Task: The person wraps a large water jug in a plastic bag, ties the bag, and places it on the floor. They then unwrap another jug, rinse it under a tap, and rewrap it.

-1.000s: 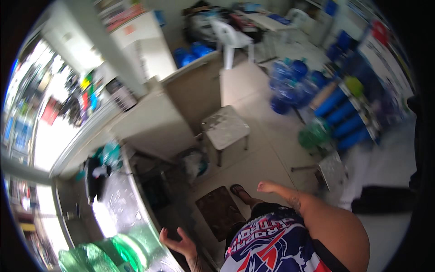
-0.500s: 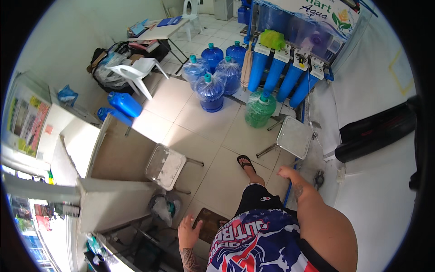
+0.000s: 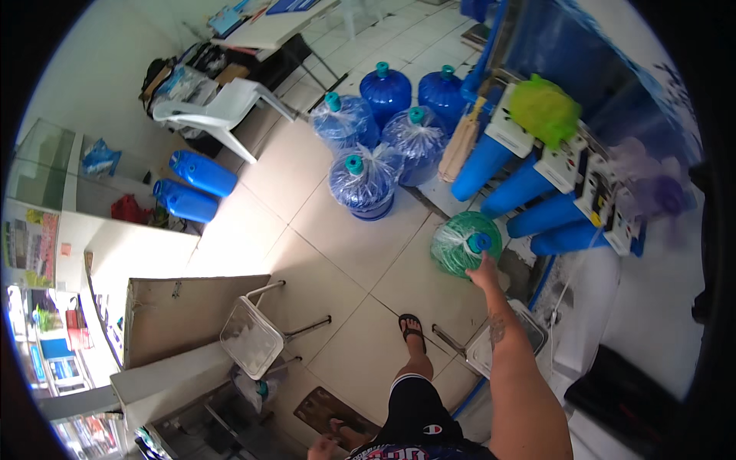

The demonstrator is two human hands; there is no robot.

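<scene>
My right arm stretches forward, and my right hand (image 3: 483,271) is at the neck of a green water jug (image 3: 452,249) wrapped in clear plastic. The jug stands upright on the tiles and has a blue cap (image 3: 480,243). Whether my fingers grip the neck or only touch it, I cannot make out. My left hand (image 3: 323,447) shows only in part at the lower edge, beside my shorts and above a brown mat (image 3: 318,414). Its fingers are blurred, and I see nothing in it.
Several blue jugs (image 3: 360,188) in plastic stand ahead. Blue filter housings (image 3: 521,188) lean at the right, with a yellow-green bag (image 3: 546,111) on top. One metal stool (image 3: 251,337) is at left, another (image 3: 529,330) under my right arm. A white chair (image 3: 218,107) stands farther back.
My right hand has moved forward from beside my knee to the top of the green jug. My left hand has dropped toward the lower edge. The view has shifted and tilted.
</scene>
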